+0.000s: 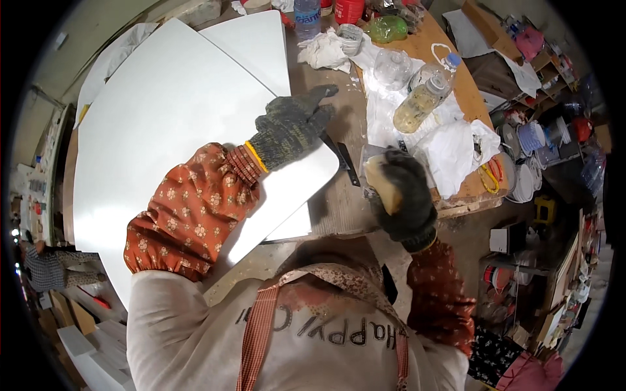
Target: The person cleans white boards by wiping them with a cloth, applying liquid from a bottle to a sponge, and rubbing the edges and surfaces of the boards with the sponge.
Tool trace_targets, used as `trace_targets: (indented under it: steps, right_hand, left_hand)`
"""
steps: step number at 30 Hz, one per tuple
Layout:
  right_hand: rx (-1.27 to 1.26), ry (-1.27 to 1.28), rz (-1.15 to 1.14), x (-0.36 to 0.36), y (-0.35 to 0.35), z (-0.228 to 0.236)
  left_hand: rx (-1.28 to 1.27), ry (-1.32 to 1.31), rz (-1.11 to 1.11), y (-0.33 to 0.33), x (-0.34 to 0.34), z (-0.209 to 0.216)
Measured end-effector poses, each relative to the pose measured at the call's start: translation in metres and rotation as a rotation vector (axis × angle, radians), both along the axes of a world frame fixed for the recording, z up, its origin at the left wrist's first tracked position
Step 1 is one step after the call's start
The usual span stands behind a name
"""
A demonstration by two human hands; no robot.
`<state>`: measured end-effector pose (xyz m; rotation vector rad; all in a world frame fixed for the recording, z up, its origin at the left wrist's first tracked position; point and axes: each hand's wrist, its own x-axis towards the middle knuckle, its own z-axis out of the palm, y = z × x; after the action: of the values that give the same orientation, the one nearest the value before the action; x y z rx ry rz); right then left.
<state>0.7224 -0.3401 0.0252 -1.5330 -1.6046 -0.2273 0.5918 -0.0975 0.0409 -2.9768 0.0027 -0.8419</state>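
A large white panel point(169, 111) with rounded corners lies on the table before me, on top of another white panel point(257, 49). My left hand point(293, 125), in a dark knitted glove with a yellow cuff, is over the upper panel's right side. Its fingers stretch out past the edge, holding nothing visible. To the right, near the table's front edge, my gloved right hand point(412, 202) is curled around a cream-and-tan pad point(385, 184), perhaps a sponge. Between the hands, a flat black tool point(349, 164) sticks out beside the panel's corner, its other end hidden.
Crumpled white sheets point(450, 153), a bottle of yellowish liquid point(417, 107), a clear jug point(450, 63) and stacked cups point(351, 39) crowd the table's right side. A blue-labelled water bottle point(307, 19) stands at the back. Wire spools point(531, 137) sit beyond, right. Another person point(49, 267) is far left.
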Motion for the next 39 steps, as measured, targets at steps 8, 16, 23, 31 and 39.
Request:
trace_targets:
  steps: [8, 16, 23, 31, 39]
  right_hand:
    - [0.191, 1.452, 0.066, -0.030, -0.011, -0.035]
    - [0.037, 0.415, -0.118, 0.012, 0.039, -0.002]
    - [0.047, 0.514, -0.113, 0.070, 0.015, -0.013]
    - [0.058, 0.027, -0.381, 0.250, 0.005, 0.044]
    - [-0.399, -0.174, -0.278, 0.296, 0.081, 0.060]
  left_hand:
    - [-0.130, -0.166, 0.125, -0.042, -0.023, -0.017]
    - [-1.044, 0.226, -0.328, -0.119, -0.022, 0.042]
    - [-1.202, 0.035, 0.167, -0.096, -0.049, 0.068]
    - [-0.934, -0.011, 0.018, -0.158, 0.035, 0.073]
    - [-0.729, -0.097, 0.296, -0.174, 0.129, 0.054]
